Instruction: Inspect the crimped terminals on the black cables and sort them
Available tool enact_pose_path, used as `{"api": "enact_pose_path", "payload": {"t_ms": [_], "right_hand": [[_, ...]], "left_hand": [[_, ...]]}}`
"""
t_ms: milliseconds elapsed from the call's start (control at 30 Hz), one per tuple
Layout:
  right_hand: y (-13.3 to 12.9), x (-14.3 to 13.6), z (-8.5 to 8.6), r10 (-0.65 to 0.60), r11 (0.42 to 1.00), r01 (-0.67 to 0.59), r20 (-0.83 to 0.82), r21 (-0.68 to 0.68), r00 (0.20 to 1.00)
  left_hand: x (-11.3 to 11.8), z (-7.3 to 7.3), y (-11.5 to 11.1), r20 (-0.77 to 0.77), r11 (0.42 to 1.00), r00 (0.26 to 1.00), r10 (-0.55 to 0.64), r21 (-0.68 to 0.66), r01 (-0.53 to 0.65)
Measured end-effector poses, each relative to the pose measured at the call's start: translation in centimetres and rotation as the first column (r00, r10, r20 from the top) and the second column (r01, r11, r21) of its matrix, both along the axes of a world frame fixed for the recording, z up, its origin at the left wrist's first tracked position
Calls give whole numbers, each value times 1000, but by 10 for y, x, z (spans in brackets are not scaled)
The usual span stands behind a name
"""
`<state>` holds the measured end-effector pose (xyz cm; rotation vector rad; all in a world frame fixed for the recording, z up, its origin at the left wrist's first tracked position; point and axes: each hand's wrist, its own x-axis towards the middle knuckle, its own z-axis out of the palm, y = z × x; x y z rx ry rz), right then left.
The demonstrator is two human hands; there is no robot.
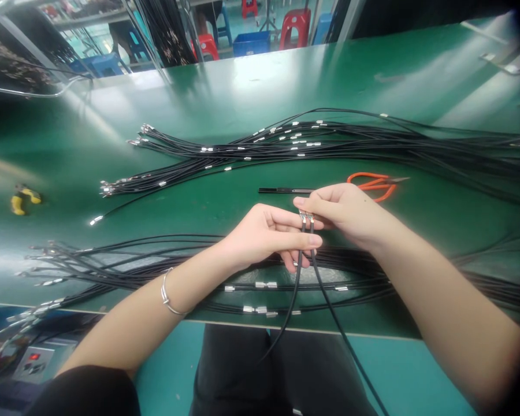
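Observation:
Two black cables (295, 292) rise side by side from below the table edge, their metal connectors (307, 218) pointing up. My left hand (266, 234) grips both just under the connectors, thumb in front and fingers behind. At the top, my right hand (351, 211) pinches the connector ends between thumb and fingers. Its fingertips are partly hidden, and the fine detail of the connectors is too small to tell. Beneath my hands lies a bundle of black cables (156, 277) with silvery labels. Behind my right hand are orange-handled scissors (375, 184) and a black pen (281, 190).
Another labelled cable bundle (251, 147) stretches across the middle of the green table (260, 81). Yellow-handled pliers (25, 198) lie at the far left. Beyond the table stand a red stool (295, 28) and a blue bin (251, 43).

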<state>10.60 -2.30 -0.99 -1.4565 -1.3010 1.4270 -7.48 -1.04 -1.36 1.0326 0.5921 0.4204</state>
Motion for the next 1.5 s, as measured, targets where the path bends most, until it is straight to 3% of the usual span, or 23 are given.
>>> {"api": "enact_pose_path", "payload": {"t_ms": [267,1500], "right_hand": [[1,1,-3,33,998,-38,-89,-55,996],[-1,0,2,11,1000,-12,-72,-6,997]], "left_hand": [[-1,0,0,28,1000,1000,-13,-17,13],[-1,4,-2,28,999,999,-31,-29,32]]}}
